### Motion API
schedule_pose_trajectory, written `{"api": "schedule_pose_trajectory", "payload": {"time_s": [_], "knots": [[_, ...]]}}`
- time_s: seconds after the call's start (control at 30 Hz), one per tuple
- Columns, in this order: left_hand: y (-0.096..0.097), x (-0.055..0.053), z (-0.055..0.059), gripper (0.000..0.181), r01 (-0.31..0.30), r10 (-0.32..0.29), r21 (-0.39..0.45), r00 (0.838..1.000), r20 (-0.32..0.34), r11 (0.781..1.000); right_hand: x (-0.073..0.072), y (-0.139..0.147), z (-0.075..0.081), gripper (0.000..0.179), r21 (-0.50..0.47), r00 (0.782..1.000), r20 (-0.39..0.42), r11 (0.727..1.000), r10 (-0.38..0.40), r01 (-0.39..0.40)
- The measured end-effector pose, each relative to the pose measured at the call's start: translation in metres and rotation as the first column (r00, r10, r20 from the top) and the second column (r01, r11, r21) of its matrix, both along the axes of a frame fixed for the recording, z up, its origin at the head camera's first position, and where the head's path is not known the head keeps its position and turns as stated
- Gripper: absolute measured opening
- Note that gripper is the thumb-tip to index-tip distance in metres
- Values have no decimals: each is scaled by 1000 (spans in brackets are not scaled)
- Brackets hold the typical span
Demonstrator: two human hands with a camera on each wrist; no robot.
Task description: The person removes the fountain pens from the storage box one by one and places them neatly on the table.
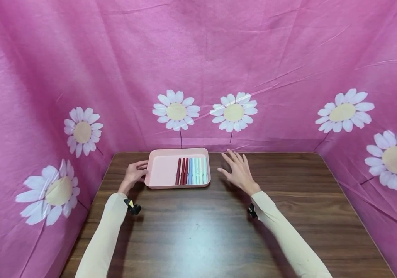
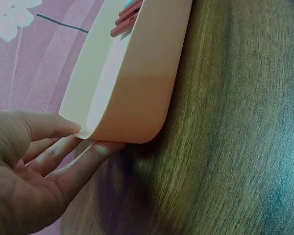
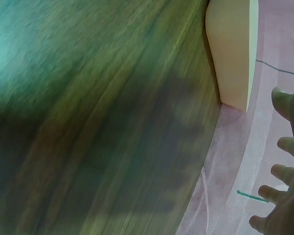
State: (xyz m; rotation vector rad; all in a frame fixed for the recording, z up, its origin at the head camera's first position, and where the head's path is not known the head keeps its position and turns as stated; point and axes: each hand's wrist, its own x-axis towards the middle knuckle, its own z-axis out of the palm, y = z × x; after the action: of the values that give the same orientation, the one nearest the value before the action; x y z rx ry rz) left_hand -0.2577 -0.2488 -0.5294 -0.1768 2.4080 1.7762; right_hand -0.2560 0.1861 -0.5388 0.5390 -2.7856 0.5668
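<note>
A shallow pink tray (image 1: 162,170) sits toward the back of the table. In its right half, slim pen-like sticks lie side by side: several dark red ones (image 1: 182,171), a blue one (image 1: 190,171) and several pale aqua ones (image 1: 199,170). My left hand (image 1: 135,173) pinches the tray's left end; in the left wrist view the thumb (image 2: 54,126) is at the rim and the other fingers are against the outside wall. To the right of the tray, my right hand (image 1: 239,172) has its fingers spread and holds nothing, apart from the tray.
The dark wood-grain table (image 1: 198,227) stretches toward me, with a bright light reflection on it. A pink cloth (image 1: 202,58) printed with large daisies hangs behind the table and along both sides. Each wrist carries a small black device (image 1: 134,209).
</note>
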Motion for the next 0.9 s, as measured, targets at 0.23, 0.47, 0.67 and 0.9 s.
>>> {"api": "schedule_pose_trajectory", "payload": {"time_s": [0.23, 0.47, 0.67, 0.9], "knots": [[0, -1, -1, 53, -6, 6, 4, 1000, 9, 1000, -2, -11, -1, 72, -36, 999, -6, 999, 34, -35], [-6, 2, -3, 53, 19, -16, 76, 999, -35, 997, 0, -21, -3, 72, -49, 999, 11, 998, 50, -50], [0, -1, -2, 54, -12, 12, 10, 1000, 0, 1000, 2, -27, -3, 73, -99, 997, 50, 994, 60, -55], [8, -2, -1, 52, -30, 31, -36, 999, 20, 999, 2, -33, -3, 72, -124, 996, 36, 989, 80, -75]]}}
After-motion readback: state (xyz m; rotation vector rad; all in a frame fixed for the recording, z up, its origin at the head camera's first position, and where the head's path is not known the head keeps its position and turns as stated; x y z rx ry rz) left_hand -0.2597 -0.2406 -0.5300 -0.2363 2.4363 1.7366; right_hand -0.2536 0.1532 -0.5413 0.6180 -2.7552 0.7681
